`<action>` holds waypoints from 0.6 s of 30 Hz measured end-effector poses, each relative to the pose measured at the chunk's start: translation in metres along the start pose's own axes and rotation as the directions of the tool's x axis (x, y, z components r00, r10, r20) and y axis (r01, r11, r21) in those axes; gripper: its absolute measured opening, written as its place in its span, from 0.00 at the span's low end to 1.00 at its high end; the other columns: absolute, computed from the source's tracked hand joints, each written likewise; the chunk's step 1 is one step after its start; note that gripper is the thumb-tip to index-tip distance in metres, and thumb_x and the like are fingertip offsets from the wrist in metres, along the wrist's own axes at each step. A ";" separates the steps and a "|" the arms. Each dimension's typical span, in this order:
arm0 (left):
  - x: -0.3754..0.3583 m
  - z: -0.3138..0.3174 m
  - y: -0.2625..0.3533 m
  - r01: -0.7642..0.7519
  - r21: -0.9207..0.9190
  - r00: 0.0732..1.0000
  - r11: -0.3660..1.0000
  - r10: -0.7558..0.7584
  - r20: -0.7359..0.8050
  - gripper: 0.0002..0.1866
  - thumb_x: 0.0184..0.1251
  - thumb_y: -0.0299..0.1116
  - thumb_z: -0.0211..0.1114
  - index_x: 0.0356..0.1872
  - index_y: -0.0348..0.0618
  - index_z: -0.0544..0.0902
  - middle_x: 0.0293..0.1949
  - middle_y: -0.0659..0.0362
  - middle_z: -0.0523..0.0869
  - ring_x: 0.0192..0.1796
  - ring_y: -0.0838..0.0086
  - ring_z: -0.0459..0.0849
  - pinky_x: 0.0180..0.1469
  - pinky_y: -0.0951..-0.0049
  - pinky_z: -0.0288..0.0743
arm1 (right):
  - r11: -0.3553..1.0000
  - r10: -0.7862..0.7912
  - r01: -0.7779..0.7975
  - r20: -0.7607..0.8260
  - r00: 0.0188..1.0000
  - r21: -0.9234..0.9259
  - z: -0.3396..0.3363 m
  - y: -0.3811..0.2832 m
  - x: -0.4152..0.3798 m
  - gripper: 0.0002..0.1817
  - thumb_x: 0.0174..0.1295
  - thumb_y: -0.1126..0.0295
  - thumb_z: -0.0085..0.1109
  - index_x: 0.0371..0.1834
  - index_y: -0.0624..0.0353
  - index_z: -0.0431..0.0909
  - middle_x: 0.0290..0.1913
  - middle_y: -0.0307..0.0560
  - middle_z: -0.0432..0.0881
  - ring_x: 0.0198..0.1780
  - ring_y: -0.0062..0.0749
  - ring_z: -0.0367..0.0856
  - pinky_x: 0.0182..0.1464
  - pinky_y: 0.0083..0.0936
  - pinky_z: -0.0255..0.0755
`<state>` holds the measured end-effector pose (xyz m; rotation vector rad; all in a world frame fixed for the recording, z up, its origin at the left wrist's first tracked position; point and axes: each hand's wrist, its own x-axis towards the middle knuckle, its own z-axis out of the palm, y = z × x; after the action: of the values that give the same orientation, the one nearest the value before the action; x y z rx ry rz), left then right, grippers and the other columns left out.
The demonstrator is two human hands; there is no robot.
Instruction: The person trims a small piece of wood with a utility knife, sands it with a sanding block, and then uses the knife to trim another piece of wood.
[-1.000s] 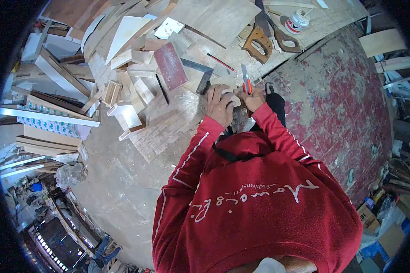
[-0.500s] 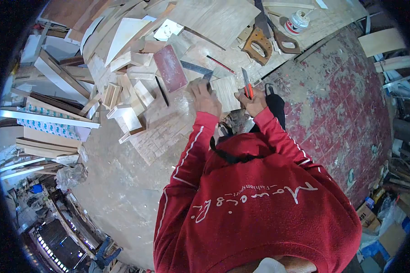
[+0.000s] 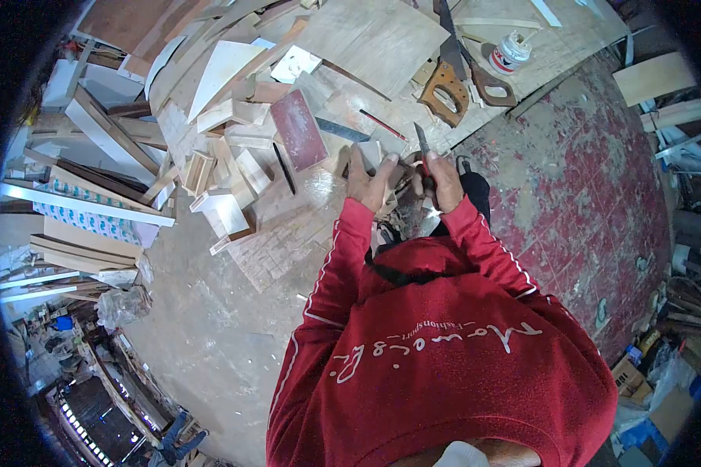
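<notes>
Head view of a person in a red sweater working at a cluttered surface (image 3: 366,47). The left hand (image 3: 368,180) is closed on a small wood piece (image 3: 375,152), fingers wrapped over its near edge, holding it just above the surface at centre. The right hand (image 3: 442,177) is clamped round the red handle of a knife (image 3: 422,148), its blade pointing toward the far side, just right of the wood piece; whether the blade touches the wood cannot be told. The two hands sit close together, nearly touching. Judged from its size and pale cut faces, the wood piece is light and stiff, with dry, rough sides that should not slip; it is best gripped across its flat faces, fingers kept off the edge facing the blade. The knife is thin and sharp and is safely taken only by its handle. To the left lie a red sanding block (image 3: 298,129) and a heap of offcuts (image 3: 226,148); farther off are two handsaws (image 3: 447,84) and a glue pot (image 3: 509,52). A steel square (image 3: 343,130) lies just beyond the left hand.
</notes>
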<state>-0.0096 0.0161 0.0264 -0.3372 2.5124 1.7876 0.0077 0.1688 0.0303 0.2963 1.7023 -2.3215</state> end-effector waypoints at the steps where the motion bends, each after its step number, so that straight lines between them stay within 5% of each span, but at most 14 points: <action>1: 0.003 -0.001 -0.006 -0.002 -0.001 1.000 1.000 0.002 0.002 0.41 0.52 0.45 0.64 0.61 0.28 0.57 0.53 0.42 0.70 0.55 0.59 0.70 0.59 0.68 0.61 | 0.999 0.030 -0.030 0.015 0.999 -0.025 -0.002 -0.004 -0.001 0.18 0.65 0.55 0.46 0.32 0.59 0.75 0.18 0.33 0.69 0.21 0.13 0.62 0.25 0.12 0.55; 5: 0.003 -0.010 0.001 -0.046 -0.124 0.978 0.991 0.070 0.198 0.31 0.56 0.44 0.61 0.57 0.34 0.66 0.49 0.48 0.75 0.50 0.66 0.73 0.56 0.70 0.63 | 0.889 -0.217 0.241 0.105 0.971 -0.389 -0.008 0.001 0.009 0.18 0.65 0.55 0.42 0.32 0.61 0.71 0.18 0.37 0.68 0.21 0.23 0.64 0.27 0.20 0.61; 9: 0.000 -0.014 0.017 -0.068 -0.099 0.947 0.993 0.096 0.308 0.27 0.59 0.41 0.59 0.55 0.35 0.69 0.49 0.52 0.76 0.52 0.70 0.72 0.57 0.72 0.62 | 0.859 -0.139 0.211 0.184 0.973 -0.466 -0.013 -0.015 0.009 0.15 0.60 0.58 0.48 0.30 0.62 0.70 0.18 0.42 0.68 0.21 0.28 0.64 0.28 0.26 0.63; 11: -0.002 -0.010 0.014 -0.068 -0.139 0.951 0.988 0.106 0.291 0.26 0.59 0.40 0.59 0.55 0.36 0.68 0.49 0.53 0.76 0.52 0.70 0.72 0.57 0.72 0.62 | 0.588 -0.217 0.343 0.265 0.939 -0.733 -0.013 -0.027 0.009 0.12 0.51 0.61 0.54 0.27 0.60 0.71 0.17 0.50 0.69 0.20 0.37 0.69 0.28 0.31 0.66; 14: -0.002 -0.004 0.006 -0.073 -0.190 0.964 0.979 0.119 0.238 0.29 0.57 0.40 0.61 0.56 0.33 0.67 0.48 0.51 0.77 0.50 0.69 0.74 0.54 0.72 0.64 | 0.403 -0.243 0.271 0.183 0.952 -0.874 -0.002 -0.036 0.009 0.09 0.44 0.64 0.54 0.23 0.59 0.72 0.17 0.55 0.72 0.21 0.48 0.74 0.28 0.37 0.68; 18: 0.005 0.003 -0.022 -0.093 -0.212 0.965 0.973 0.140 0.219 0.34 0.54 0.41 0.63 0.57 0.27 0.64 0.47 0.47 0.77 0.48 0.66 0.75 0.52 0.71 0.67 | 0.272 -0.234 0.322 0.262 0.936 -0.907 -0.005 -0.028 0.015 0.07 0.42 0.66 0.54 0.21 0.58 0.74 0.16 0.56 0.74 0.23 0.53 0.76 0.28 0.40 0.69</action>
<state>-0.0108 0.0117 0.0042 0.0191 2.2418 1.9975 -0.0155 0.1806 0.0494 -0.3746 2.8729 -0.9876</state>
